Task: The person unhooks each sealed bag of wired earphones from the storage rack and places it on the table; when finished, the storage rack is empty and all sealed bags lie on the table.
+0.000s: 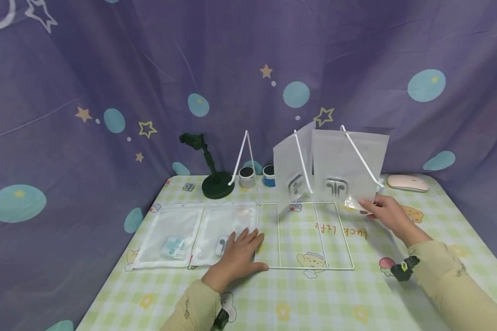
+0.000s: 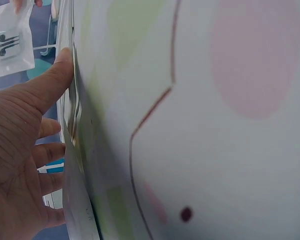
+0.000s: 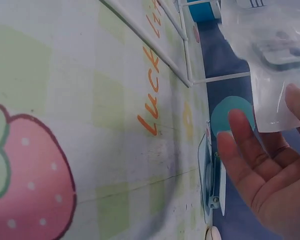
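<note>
My right hand (image 1: 387, 214) pinches the lower right corner of a translucent pouch (image 1: 356, 151) holding earphones (image 1: 336, 187). In the right wrist view, my thumb lies over the pouch's edge (image 3: 275, 107). This pouch stands upright against a white wire rack (image 1: 310, 268). Beside it, a second upright pouch (image 1: 287, 161) also contains earphones. My left hand (image 1: 240, 253), fingers spread, rests at the rack's base and overlaps a flat pouch (image 1: 228, 218) with an earphone case inside. Farther left lies another flat pouch (image 1: 159, 230) with a light-blue item (image 1: 173, 247).
Behind the rack stand a dark green stand (image 1: 217, 185), a grey-white jar (image 1: 246, 177) and a blue jar (image 1: 268, 176). A pink mouse (image 1: 407, 183) sits at the back right. White slanted rack arms (image 1: 302, 161) rise in front of the upright pouches.
</note>
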Motion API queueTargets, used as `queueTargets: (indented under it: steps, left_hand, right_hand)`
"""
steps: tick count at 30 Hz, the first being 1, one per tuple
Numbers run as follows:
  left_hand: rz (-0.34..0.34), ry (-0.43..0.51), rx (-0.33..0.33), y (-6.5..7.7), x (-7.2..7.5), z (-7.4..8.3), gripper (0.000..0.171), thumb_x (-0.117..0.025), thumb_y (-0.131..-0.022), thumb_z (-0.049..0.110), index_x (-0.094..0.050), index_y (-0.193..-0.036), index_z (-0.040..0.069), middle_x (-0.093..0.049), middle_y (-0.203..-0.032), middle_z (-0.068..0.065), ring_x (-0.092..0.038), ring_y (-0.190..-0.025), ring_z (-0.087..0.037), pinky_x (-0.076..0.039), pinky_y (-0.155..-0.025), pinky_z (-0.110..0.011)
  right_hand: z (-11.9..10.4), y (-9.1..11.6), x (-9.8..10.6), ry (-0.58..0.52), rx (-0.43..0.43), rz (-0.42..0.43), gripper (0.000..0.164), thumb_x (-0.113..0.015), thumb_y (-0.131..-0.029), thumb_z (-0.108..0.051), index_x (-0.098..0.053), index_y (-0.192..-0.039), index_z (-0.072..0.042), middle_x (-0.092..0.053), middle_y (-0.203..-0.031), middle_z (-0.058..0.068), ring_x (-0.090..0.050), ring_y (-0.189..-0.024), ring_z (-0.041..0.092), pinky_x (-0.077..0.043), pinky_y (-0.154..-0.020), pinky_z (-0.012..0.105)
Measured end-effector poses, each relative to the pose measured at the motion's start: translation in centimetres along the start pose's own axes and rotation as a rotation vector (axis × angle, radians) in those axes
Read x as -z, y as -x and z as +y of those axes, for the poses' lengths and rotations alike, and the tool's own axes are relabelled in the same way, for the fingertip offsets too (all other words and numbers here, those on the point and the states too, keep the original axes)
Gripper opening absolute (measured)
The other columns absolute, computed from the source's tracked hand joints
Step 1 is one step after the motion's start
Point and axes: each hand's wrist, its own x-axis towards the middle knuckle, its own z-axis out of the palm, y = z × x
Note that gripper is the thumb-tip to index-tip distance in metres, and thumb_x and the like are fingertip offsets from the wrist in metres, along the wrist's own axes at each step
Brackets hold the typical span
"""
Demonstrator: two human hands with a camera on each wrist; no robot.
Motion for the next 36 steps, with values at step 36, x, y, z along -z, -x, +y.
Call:
queueTargets:
  steps: [36]
  left_hand:
    - [-0.015,0.004,0.01,0.1,0.3,0.1,0.089,-0.067,-0.08,0.064,-0.042,-0.149,0.013,-0.036,-0.154,-0.01,-0.028,-0.143,-0.036,-0.019,-0.11,-0.064]
  right_hand:
    - [1.0,6.3,0.9,-0.388,0.198,-0.066,0.021,-0.047,-0.103,-0.006,-0.062,-0.117,-0.005,-0.057,-0.112,-0.004,-0.064,-0.098,0.007,-0.056,-0.078,0.034]
